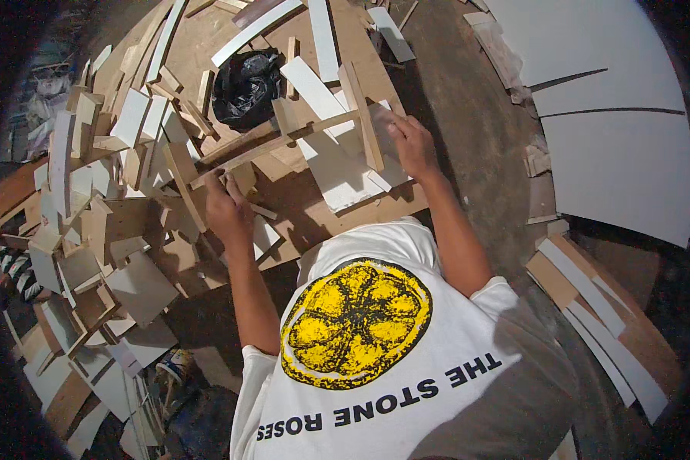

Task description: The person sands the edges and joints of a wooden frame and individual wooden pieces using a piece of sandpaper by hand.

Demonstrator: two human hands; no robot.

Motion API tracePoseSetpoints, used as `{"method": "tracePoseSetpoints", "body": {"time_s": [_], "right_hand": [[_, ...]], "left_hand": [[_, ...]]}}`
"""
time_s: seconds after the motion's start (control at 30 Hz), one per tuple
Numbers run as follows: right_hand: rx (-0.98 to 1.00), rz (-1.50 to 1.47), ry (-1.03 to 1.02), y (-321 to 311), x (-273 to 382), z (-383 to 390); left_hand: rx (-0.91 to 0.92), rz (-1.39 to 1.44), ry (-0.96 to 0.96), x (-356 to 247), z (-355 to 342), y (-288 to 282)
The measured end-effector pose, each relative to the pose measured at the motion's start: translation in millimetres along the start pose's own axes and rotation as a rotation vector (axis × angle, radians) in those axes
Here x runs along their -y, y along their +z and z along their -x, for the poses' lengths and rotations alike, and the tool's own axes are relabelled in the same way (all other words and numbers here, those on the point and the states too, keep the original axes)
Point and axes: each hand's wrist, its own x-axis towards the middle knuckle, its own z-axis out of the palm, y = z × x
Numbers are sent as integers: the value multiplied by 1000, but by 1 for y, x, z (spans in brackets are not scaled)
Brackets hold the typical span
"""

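A wooden frame spans the space between my hands, with a short upright board at each end and long narrow strips joining them. My left hand is closed round its left end, close to the left upright. My right hand is closed at the right end, beside the right upright; its fingertips are partly hidden. Below the frame's right part lies a white panel on the wooden worktable. Another white strip slants under the frame's far side.
A black plastic bag sits on the table beyond the frame. Wood offcuts and white boards crowd the left side, piling up toward the lower left. Large white sheets stand at the right, with more strips below them.
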Motion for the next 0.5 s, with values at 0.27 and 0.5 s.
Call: {"method": "tracePoseSetpoints", "body": {"time_s": [0.27, 0.5], "right_hand": [[-15, 213, -140, 1, 48, -22], [-60, 106, -176, 19, 65, -30]], "left_hand": [[203, -93, -136, -17, -40, -3], [253, -157, -151, -20, -53, -3]]}}
